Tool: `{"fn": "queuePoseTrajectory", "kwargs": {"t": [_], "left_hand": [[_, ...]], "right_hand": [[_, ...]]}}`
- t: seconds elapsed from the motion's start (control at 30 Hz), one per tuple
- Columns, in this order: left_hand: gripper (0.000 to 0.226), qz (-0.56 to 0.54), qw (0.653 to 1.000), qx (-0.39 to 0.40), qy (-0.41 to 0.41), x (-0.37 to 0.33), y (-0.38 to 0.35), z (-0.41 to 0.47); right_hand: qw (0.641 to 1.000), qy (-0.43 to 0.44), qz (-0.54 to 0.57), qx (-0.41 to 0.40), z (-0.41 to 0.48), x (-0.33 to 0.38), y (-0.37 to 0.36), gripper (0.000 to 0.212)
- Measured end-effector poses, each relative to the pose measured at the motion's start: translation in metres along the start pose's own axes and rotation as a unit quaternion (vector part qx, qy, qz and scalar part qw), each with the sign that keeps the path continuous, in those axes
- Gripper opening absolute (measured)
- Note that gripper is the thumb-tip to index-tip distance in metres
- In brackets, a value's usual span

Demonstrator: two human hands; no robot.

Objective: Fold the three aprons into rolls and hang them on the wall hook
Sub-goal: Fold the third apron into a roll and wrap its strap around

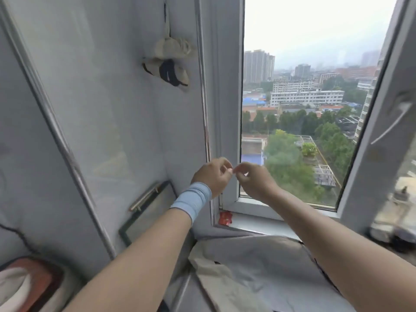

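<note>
Here, just in front of the white window frame [227, 109], near its lower corner: left hand [212, 176] and right hand [252, 181], raised, tips almost touching. On both, fingers [225, 164] curled in, thumb against forefinger in a narrow pinch; too blurred to tell whether anything thin sits between them. Ribbed pale-blue wristband [191, 201] snug round the left wrist.

High to the left of the frame, against the smooth grey-white wall [112, 109]: two rolled aprons, one right above the other. First the upper roll [173, 47], a soft beige bundle, crumpled at its ends, dangling from a narrow strap [167, 21] running up out of view. Under it the lower roll [182, 75], a tighter cylinder of the same pale cloth, tilted, wrapped round the middle by a dark band [167, 72]. Cannot tell what the strap hangs from.

Below the frame and its sill [258, 224]: the third apron [247, 266], unrolled, spread in broad limp folds, matte grey-beige fabric edged with dark trim.

At the foot of the frame, on the sill, a crinkled red wrapper [225, 218]. Low to the left of the frame, a brushed metal bar handle [146, 197] over a dark-rimmed glass panel [144, 224].
</note>
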State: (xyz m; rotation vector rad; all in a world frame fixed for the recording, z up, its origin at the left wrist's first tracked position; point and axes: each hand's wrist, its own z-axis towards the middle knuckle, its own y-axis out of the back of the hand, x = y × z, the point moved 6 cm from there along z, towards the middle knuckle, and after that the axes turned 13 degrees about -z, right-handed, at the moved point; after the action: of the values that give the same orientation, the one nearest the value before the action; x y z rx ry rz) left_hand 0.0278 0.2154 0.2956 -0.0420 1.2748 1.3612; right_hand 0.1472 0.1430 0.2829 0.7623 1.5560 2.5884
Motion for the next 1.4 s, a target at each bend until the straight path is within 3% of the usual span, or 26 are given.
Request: {"fn": "queuePoseTrajectory", "kwargs": {"t": [0.2, 0.43, 0.67, 0.73, 0.9, 1.03, 1.17, 1.23, 1.33, 1.4], "left_hand": [[0.013, 0.014, 0.983, 0.124, 0.136, 0.071, -0.129, -0.081], [0.030, 0.049, 0.926, 0.286, 0.243, 0.144, -0.240, -0.174], [0.062, 0.131, 0.861, 0.441, 0.217, 0.187, -0.319, -0.247], [0.069, 0.141, 0.856, 0.451, 0.210, 0.192, -0.329, -0.259], [0.090, 0.180, 0.851, 0.462, 0.176, 0.194, -0.340, -0.274], [0.107, 0.224, 0.807, 0.521, 0.164, 0.200, -0.341, -0.292], [0.075, 0.236, 0.810, 0.521, 0.129, 0.195, -0.326, -0.292], [0.056, 0.258, 0.803, 0.524, 0.123, 0.192, -0.317, -0.289], [0.044, 0.282, 0.778, 0.541, 0.152, 0.195, -0.305, -0.287], [0.041, 0.267, 0.778, 0.540, 0.180, 0.196, -0.295, -0.285]], "right_hand": [[0.981, -0.066, -0.029, 0.180, -0.092, -0.098, -0.109, 0.027], [0.914, -0.077, -0.099, 0.386, -0.212, -0.179, -0.222, 0.037], [0.838, -0.127, -0.178, 0.500, -0.310, -0.226, -0.274, 0.088], [0.831, -0.124, -0.182, 0.511, -0.329, -0.223, -0.277, 0.084], [0.845, -0.049, -0.194, 0.495, -0.324, -0.197, -0.267, 0.039], [0.882, -0.062, -0.208, 0.418, -0.307, -0.215, -0.261, 0.047], [0.847, -0.078, -0.169, 0.498, -0.330, -0.224, -0.274, 0.081], [0.835, -0.063, -0.182, 0.515, -0.342, -0.225, -0.277, 0.084], [0.851, -0.019, -0.237, 0.468, -0.341, -0.221, -0.268, 0.057], [0.843, 0.007, -0.274, 0.462, -0.334, -0.219, -0.260, 0.036]]}}
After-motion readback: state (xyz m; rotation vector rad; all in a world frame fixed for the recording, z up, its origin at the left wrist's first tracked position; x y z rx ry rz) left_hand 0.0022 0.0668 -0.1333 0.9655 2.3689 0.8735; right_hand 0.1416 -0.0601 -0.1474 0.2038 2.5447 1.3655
